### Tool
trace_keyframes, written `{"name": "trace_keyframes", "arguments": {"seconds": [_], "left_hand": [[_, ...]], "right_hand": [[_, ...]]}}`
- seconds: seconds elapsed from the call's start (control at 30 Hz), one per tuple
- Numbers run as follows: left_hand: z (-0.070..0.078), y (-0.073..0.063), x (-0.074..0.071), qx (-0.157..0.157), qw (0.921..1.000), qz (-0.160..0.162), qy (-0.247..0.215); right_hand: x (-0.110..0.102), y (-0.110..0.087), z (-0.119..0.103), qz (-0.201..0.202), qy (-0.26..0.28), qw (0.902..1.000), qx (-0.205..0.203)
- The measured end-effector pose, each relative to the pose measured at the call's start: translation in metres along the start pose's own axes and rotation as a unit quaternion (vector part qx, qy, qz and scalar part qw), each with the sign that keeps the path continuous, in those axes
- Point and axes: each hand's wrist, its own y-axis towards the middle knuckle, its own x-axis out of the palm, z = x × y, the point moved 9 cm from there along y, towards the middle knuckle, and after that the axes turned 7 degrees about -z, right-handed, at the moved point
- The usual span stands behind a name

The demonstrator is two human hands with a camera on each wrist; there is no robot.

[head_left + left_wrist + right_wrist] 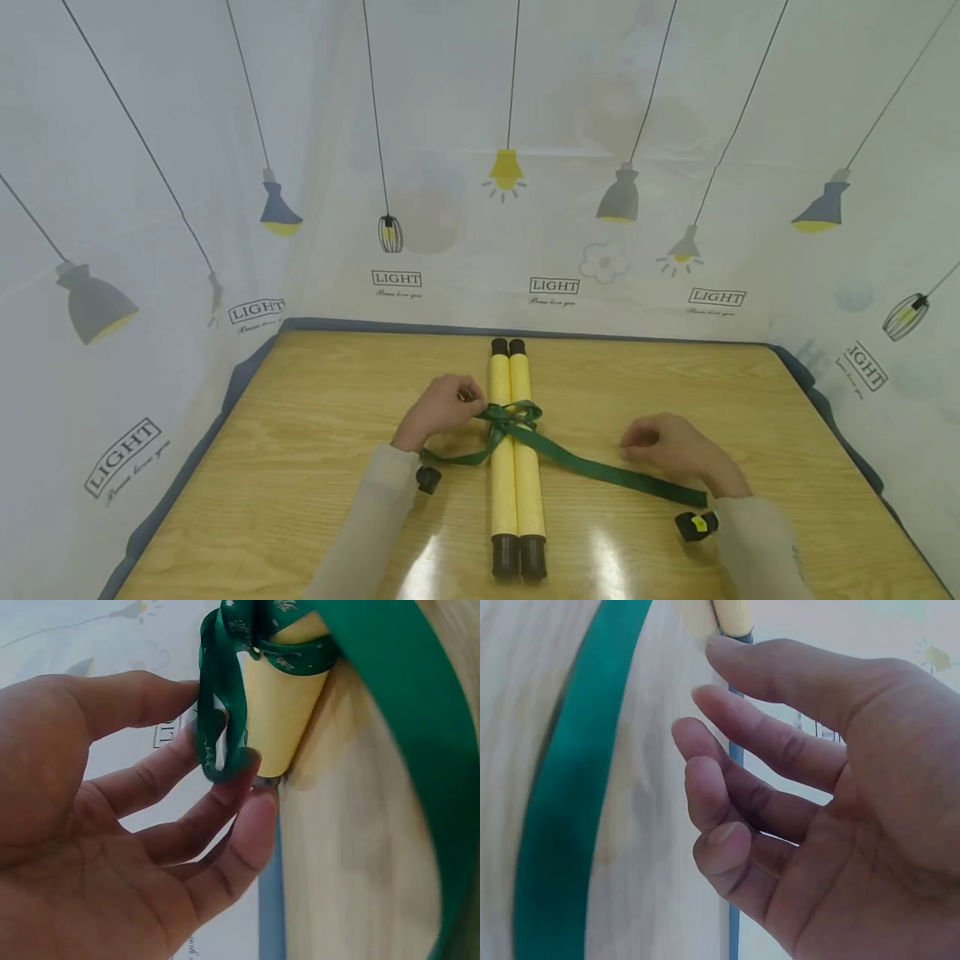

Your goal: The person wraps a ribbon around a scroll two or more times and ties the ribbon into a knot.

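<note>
Two yellow rods point(504, 500) with dark end caps lie side by side on the table, pointing away from me. A green ribbon point(600, 470) goes round both and is tied in a bow near their middle. My left hand point(442, 406) pinches the bow's left loop point(206, 667) between thumb and fingers, the other fingers spread loosely below it. Off to the right, my right hand point(673, 448) hovers above the table with loosely curled fingers and nothing in them. One long ribbon tail runs past it toward the right wrist; the shorter tail curves left beneath the left hand.
The wooden table point(337, 367) has a blue-grey edge point(420, 328) along the back. White cloth walls point(457, 108) printed with hanging lamps stand round its back and sides. A small black camera point(696, 526) sits at the right wrist, another point(428, 479) at the left.
</note>
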Motion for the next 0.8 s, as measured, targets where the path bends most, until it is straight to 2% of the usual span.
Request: {"name": "trace_keyframes", "arguments": {"seconds": [0.07, 0.2, 0.27, 0.37, 0.5, 0.63, 0.8], "left_hand": [[0.006, -0.001, -0.003, 0.017, 0.9996, 0.012, 0.017], [0.025, -0.005, -0.008, 0.076, 0.9951, 0.041, 0.049], [0.035, -0.008, -0.009, 0.101, 0.9926, 0.044, 0.05], [0.047, -0.009, -0.002, 0.124, 0.9911, 0.023, 0.044], [0.054, -0.006, 0.013, 0.133, 0.9899, -0.024, 0.041], [0.056, -0.004, 0.029, 0.142, 0.9859, -0.058, 0.067], [0.06, -0.006, 0.042, 0.139, 0.9803, -0.073, 0.12]], "right_hand": [[-0.002, 0.006, -0.008, 0.006, -0.007, 1.0, -0.004], [-0.003, 0.019, -0.025, 0.016, -0.014, 0.9997, -0.014], [-0.003, 0.026, -0.033, 0.021, -0.013, 0.9995, -0.019], [-0.003, 0.038, -0.046, 0.029, -0.019, 0.999, -0.03], [-0.003, 0.053, -0.063, 0.044, -0.03, 0.9972, -0.052], [0.001, 0.066, -0.078, 0.057, -0.029, 0.9953, -0.073], [0.009, 0.083, -0.093, 0.06, -0.022, 0.9934, -0.094]]}}
